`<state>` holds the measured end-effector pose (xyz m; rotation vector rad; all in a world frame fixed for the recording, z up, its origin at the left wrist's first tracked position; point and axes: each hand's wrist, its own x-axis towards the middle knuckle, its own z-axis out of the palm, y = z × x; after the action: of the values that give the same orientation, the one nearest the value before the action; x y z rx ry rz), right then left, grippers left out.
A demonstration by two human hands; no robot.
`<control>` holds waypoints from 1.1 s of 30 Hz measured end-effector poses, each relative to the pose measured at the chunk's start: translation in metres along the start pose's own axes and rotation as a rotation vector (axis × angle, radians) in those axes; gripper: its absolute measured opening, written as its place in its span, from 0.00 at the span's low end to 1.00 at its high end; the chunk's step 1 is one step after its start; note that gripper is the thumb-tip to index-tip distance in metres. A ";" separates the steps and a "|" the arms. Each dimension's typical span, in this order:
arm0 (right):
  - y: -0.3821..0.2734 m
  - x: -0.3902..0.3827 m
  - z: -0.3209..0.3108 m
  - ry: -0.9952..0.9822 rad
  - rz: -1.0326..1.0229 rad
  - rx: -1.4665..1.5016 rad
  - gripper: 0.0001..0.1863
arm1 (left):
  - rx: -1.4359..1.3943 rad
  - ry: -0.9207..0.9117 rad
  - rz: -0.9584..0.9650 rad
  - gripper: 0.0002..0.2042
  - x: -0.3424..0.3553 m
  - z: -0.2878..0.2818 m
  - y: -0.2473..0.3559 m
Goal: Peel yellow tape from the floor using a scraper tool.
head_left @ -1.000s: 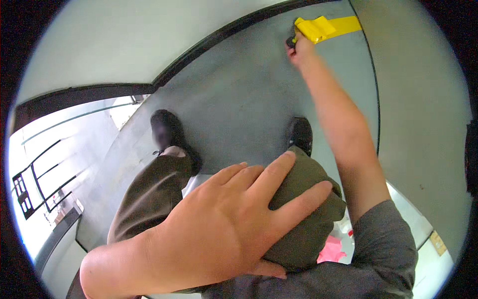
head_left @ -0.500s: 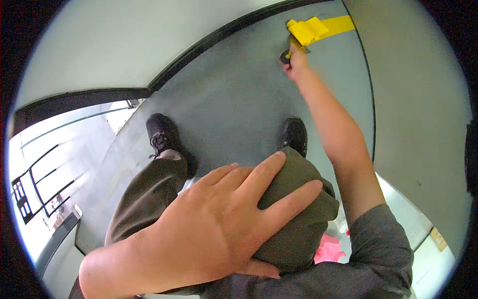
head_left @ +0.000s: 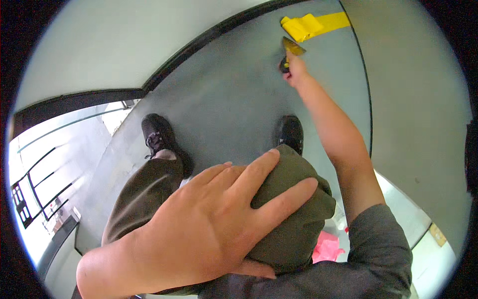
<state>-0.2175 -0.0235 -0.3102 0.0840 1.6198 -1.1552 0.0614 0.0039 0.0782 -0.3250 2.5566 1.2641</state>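
Note:
My right hand (head_left: 296, 70) reaches far forward to the floor, closed round the dark handle of a putty knife (head_left: 293, 47). The blade, broad and flared, points away from me and catches a yellow tint. Just beyond its edge, a small gap apart, lies yellow floor tape (head_left: 332, 21), its near-left end loose and folded over itself in a crumpled flap. My left hand (head_left: 219, 214) lies with fingers spread over my bent right knee, on the olive trouser leg, and holds nothing.
Grey floor (head_left: 224, 89) stretches between my black shoes (head_left: 158, 134) and the wall's black skirting (head_left: 199, 45). A grey panel (head_left: 413, 99) bounds the right side. Black metal railings (head_left: 37, 184) stand at the left. Pink crumpled material (head_left: 327, 247) lies behind my knee.
My right hand has drawn the putty knife back a little from the folded tape, towards me. Its blade now shows clear of the flap. My left hand stays on the knee.

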 end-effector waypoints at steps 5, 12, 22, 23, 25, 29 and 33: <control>0.036 -0.047 0.022 -0.108 0.060 -0.196 0.16 | -0.021 -0.037 -0.020 0.44 -0.002 -0.002 0.001; -0.041 0.016 0.005 0.063 -0.047 0.128 0.14 | -0.029 -0.024 -0.005 0.45 -0.002 0.000 0.001; -0.002 -0.004 -0.007 -0.046 -0.071 -0.061 0.14 | -0.083 -0.046 -0.006 0.44 0.005 -0.006 0.006; -0.011 0.004 -0.013 -0.047 -0.071 -0.064 0.14 | -0.084 -0.043 -0.007 0.44 0.003 -0.005 0.004; -0.027 0.010 -0.019 0.093 -0.039 -0.054 0.16 | -0.041 -0.002 0.017 0.44 -0.003 -0.003 0.005; 0.003 -0.008 -0.011 0.056 0.025 -0.011 0.16 | -0.032 -0.035 -0.013 0.44 -0.001 -0.002 0.001; 0.035 -0.049 0.019 -0.101 0.034 -0.160 0.16 | -0.046 -0.019 0.005 0.44 0.002 -0.004 0.004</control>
<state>-0.1639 0.0052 -0.2934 -0.0498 1.6086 -0.9846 0.0575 0.0028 0.0827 -0.3151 2.5164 1.3235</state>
